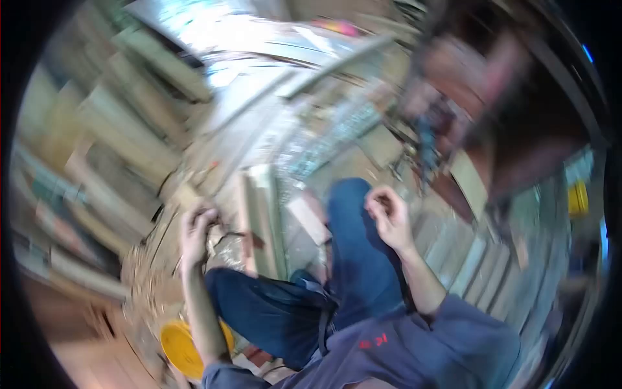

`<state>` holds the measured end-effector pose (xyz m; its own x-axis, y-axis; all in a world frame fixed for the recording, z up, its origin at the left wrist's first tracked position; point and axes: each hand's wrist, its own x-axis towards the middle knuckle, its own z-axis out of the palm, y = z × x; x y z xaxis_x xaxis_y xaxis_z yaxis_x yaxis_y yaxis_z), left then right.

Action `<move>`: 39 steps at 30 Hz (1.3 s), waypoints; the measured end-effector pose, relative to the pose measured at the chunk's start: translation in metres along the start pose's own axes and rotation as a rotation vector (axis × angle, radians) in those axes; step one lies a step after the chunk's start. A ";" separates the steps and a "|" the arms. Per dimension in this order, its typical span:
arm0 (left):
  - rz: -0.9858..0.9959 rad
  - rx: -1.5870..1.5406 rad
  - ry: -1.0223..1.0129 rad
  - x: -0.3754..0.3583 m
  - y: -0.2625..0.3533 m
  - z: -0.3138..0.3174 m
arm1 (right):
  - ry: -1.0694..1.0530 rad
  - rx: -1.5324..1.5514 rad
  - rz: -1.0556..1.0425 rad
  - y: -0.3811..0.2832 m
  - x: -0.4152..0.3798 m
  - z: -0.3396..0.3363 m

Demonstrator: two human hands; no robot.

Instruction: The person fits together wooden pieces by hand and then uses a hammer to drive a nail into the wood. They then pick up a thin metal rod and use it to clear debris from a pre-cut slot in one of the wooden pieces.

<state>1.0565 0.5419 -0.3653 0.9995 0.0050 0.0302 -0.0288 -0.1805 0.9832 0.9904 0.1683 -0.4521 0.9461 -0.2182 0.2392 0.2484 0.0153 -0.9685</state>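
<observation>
The right hand (387,217) is raised above the blue-trousered knee (353,214), its fingers curled in towards the palm in a loose closed grip; the blur hides whether anything small sits inside it. The left hand (194,230) reaches down to the left of that knee, fingers bent around something dark and thin, perhaps a wire or cord (228,238), though motion blur makes it impossible to tell whether the grip really closes on it.

Between the left hand and the knee stands a pale wooden plank (262,227), upright and slightly tilted, with a smaller pinkish block (309,219) just beside the knee. Below the left forearm, well away from the knee, lies a round yellow lid or bowl (181,350) on the floor. Wood shavings (139,279) are scattered to the left of the left hand. Further out from the knee, stacked boards (110,136) fill the left side, all heavily smeared.
</observation>
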 end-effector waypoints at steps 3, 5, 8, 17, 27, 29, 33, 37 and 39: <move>0.158 0.063 0.060 -0.058 0.021 -0.027 | -0.287 -0.041 -0.069 -0.008 0.025 0.054; -0.068 -0.051 0.025 -0.105 0.022 -0.023 | -0.521 -0.078 -0.091 -0.029 0.028 0.106; 0.295 0.006 0.101 -0.143 -0.012 -0.016 | -1.003 0.026 -0.056 -0.033 0.025 0.181; 0.128 0.094 0.232 -0.229 -0.048 -0.014 | -1.463 -0.006 -0.535 -0.028 -0.058 0.268; 0.234 0.220 0.230 -0.247 -0.033 -0.023 | -1.541 0.101 -0.057 -0.032 -0.060 0.247; 0.308 0.338 0.368 -0.276 -0.017 -0.052 | -1.454 0.197 0.173 -0.034 -0.059 0.241; 0.049 0.466 0.963 -0.398 -0.031 -0.183 | -1.139 0.136 0.198 -0.043 -0.019 0.233; 0.051 0.379 1.851 -0.601 -0.120 -0.307 | -0.990 0.123 0.179 -0.003 0.074 0.201; -0.452 0.645 2.061 -0.723 -0.195 -0.339 | -0.709 0.030 0.232 -0.021 0.070 0.185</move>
<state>0.3359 0.9067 -0.5177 -0.4736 0.7823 0.4045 0.5760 -0.0723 0.8142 1.0897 0.3330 -0.4028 0.8794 0.4754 0.0258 0.0221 0.0135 -0.9997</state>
